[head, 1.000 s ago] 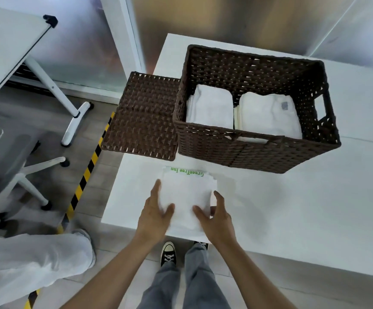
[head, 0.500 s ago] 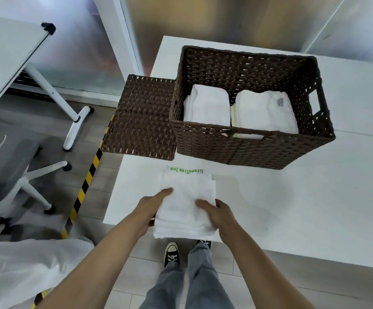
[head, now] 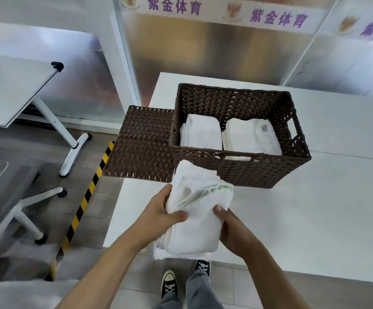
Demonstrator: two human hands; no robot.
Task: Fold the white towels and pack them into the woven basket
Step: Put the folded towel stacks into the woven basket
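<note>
A folded white towel (head: pixel 197 210) with green lettering is lifted off the table, in front of the woven basket (head: pixel 248 172). My left hand (head: pixel 161 216) grips its left side, thumb on top. My right hand (head: pixel 230 226) holds its right side, thumb on top and fingers underneath. The dark brown basket stands on the white table (head: pixel 303 219) and holds two folded white towel stacks, one on the left (head: pixel 201 132) and one on the right (head: pixel 251 137).
The basket's woven lid (head: pixel 141 146) lies flat to its left, overhanging the table edge. A white office chair (head: pixel 9 197) and a folding table (head: pixel 14 85) stand on the left. Yellow-black floor tape (head: pixel 80 206) runs beside the table. My feet are below the table's front edge.
Both hands went from pressing the folded towel flat on the table to gripping its sides and lifting it up toward the basket. The camera view tilted up.
</note>
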